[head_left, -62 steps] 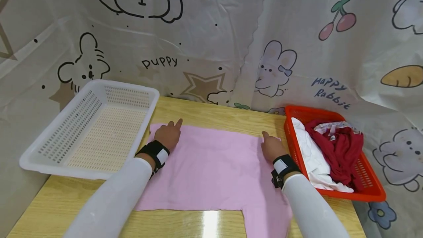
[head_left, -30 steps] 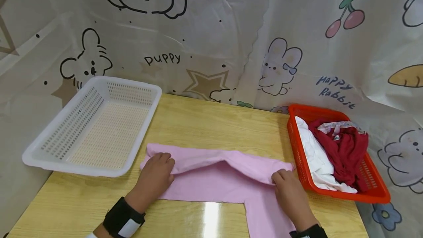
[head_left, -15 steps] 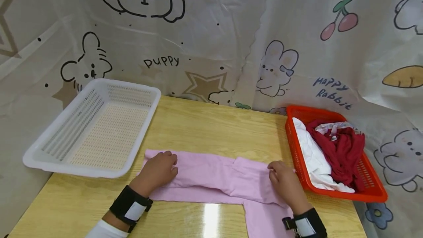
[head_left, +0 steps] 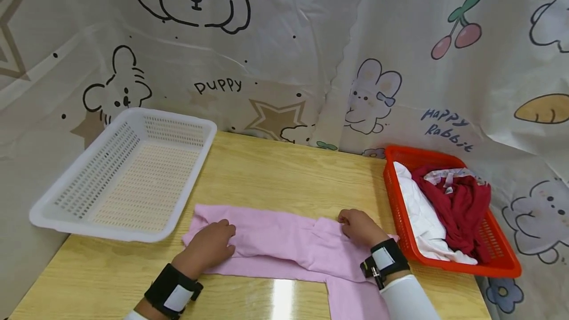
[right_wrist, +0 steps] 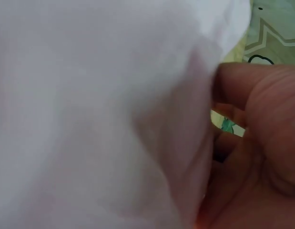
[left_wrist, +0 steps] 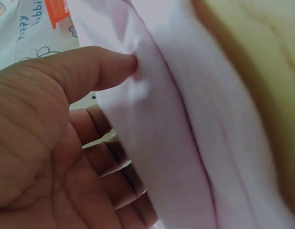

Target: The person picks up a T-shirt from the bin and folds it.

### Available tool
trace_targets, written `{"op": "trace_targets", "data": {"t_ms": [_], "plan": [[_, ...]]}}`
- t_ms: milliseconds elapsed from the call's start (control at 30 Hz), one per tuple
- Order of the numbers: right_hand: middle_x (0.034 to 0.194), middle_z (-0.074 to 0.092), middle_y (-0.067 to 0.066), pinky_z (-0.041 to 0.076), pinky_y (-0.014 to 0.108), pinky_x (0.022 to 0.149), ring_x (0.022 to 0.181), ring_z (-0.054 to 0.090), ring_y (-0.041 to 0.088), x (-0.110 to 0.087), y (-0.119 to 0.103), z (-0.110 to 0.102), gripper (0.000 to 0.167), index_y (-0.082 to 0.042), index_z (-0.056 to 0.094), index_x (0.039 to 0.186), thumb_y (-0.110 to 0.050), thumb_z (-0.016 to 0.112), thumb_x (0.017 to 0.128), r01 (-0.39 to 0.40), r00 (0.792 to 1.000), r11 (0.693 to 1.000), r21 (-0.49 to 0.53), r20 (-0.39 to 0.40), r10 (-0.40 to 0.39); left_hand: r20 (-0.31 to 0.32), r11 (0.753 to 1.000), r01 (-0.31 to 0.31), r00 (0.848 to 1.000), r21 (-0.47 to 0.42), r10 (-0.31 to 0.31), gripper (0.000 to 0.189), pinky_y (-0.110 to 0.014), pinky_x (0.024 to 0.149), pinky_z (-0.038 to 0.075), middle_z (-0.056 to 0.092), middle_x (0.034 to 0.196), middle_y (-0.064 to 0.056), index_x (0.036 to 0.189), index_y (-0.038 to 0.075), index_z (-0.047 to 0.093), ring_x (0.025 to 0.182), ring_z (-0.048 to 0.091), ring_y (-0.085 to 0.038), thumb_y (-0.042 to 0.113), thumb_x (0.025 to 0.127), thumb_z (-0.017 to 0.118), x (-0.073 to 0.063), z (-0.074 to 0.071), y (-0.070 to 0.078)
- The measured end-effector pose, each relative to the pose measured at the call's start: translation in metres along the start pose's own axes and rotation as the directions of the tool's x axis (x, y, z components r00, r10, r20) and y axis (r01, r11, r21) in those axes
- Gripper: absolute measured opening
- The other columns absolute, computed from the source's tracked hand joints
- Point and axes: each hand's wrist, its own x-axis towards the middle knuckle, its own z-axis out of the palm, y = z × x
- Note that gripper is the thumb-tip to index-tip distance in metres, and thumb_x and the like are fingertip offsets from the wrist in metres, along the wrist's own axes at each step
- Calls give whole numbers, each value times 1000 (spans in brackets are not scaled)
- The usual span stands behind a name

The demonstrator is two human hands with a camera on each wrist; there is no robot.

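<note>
A pink shirt (head_left: 271, 233) lies on the table, its far side folded over toward me. A sleeve (head_left: 353, 298) runs from its right end toward the near edge. My left hand (head_left: 211, 243) rests on the shirt's left part; in the left wrist view the thumb (left_wrist: 116, 67) touches the cloth while the loosely bent fingers sit at its edge. At the right end, my right hand (head_left: 362, 226) pinches the folded far edge. Puckered cloth (right_wrist: 176, 133) shows beside that hand in the right wrist view, partly hiding the fingertips.
On the left stands a white plastic basket (head_left: 184, 196) with nothing in it. A red basket (head_left: 395, 201) on the right holds a white cloth (head_left: 420, 216) and a dark red garment (head_left: 467, 204). A printed curtain (head_left: 275, 38) hangs behind the wooden table (head_left: 275, 167).
The shirt's far side has been brought over toward me, from spread out to a narrow strip. Over the last half second my right hand has shifted left and away along the fold.
</note>
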Motion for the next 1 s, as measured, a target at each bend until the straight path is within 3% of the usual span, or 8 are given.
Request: {"op": "trace_targets", "data": {"t_ms": [167, 300, 367, 500, 633, 800, 900, 1000], "plan": [[76, 49, 2, 40, 36, 71, 75, 47, 20, -9, -8, -13, 16, -11, 56, 78, 4, 62, 77, 122, 980, 991, -60, -151, -130, -6, 1000, 30, 1000, -4, -30, 15, -41, 64, 46, 49, 77, -3, 80, 8, 59, 68, 54, -24, 8, 76, 73, 1, -3, 1], [93, 62, 7, 44, 50, 93, 93, 57, 27, -31, -15, -17, 25, -17, 50, 75, 3, 65, 76, 221, 945, 970, -100, -225, -238, 22, 998, 54, 998, -20, -53, 14, -42, 64, 46, 49, 78, -4, 82, 6, 60, 69, 53, -24, 7, 76, 73, 1, -6, 5], [99, 64, 7, 41, 60, 97, 99, 59, 28, -47, -17, -13, 28, -20, 47, 72, 2, 66, 74, 265, 932, 956, -124, -222, -287, 43, 998, 56, 998, -26, -55, 14, -43, 65, 47, 50, 79, -5, 84, 4, 61, 70, 54, -25, 7, 76, 73, 1, -6, 8], [90, 56, -6, 47, 43, 88, 88, 55, 17, -74, -18, 4, 28, -22, 45, 70, -6, 68, 70, 294, 942, 943, -160, -117, -313, 63, 999, 46, 997, -17, -45, 15, -44, 65, 46, 50, 80, -7, 85, 4, 62, 70, 54, -28, 5, 75, 72, 1, -8, 9], [87, 54, -8, 45, 36, 74, 79, 54, 14, -87, -17, 17, 18, -19, 57, 81, -9, 71, 75, 182, 974, 974, -138, -109, -197, 53, 999, 13, 999, -31, -12, 14, -43, 65, 45, 47, 79, -5, 80, 6, 58, 68, 51, -27, 4, 72, 71, -2, -10, 6], [101, 70, 10, 43, 64, 83, 94, 65, 32, -88, -16, 15, 38, -6, 65, 115, -10, 79, 80, -82, 989, 986, -146, -135, 62, 37, 994, -44, 998, -99, 48, 18, -35, 63, 41, 42, 77, 1, 75, 9, 52, 67, 42, -17, 1, 71, 68, -5, -12, -1], [97, 70, 11, 43, 65, 83, 93, 66, 35, -88, -14, 9, 30, -3, 68, 111, -8, 76, 82, -117, 989, 976, -185, -111, 98, 25, 990, -59, 998, -126, 63, 18, -32, 63, 39, 43, 76, 2, 76, 10, 51, 68, 40, -13, -3, 73, 64, -8, -13, -2], [85, 68, 7, 48, 57, 73, 83, 66, 30, -92, -13, -2, 12, -6, 71, 94, -2, 71, 83, -101, 981, 978, -182, -183, 67, 22, 990, -31, 999, -134, 34, 20, -32, 62, 39, 45, 73, 3, 78, 12, 51, 67, 41, -12, -5, 81, 60, -10, -18, 0]]}}
